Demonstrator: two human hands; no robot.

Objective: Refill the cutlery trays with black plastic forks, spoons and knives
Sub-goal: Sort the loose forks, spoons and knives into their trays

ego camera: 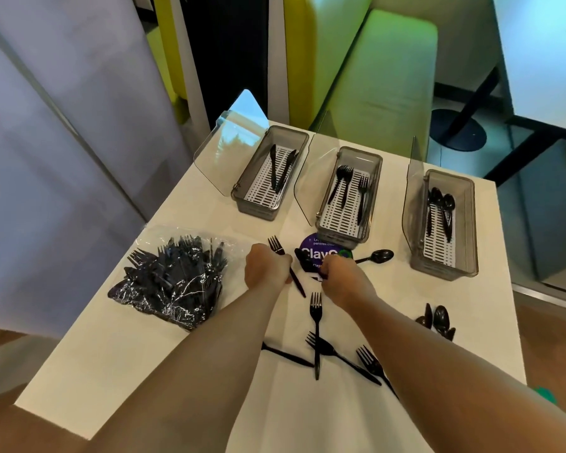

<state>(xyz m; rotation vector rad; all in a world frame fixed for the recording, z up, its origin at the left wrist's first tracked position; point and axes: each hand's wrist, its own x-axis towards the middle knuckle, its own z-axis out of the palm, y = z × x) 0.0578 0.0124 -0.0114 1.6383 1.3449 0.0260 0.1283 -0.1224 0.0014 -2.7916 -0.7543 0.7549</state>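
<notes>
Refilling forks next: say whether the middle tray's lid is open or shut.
Open: the clear lid stands raised beside the middle tray, exposing its forks.

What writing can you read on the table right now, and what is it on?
"ClayG": white letters on the round purple sticker on the table, the rest hidden by the right hand.
Small print above and below it: too small to read.
Elsewhere: no writing visible.
</notes>
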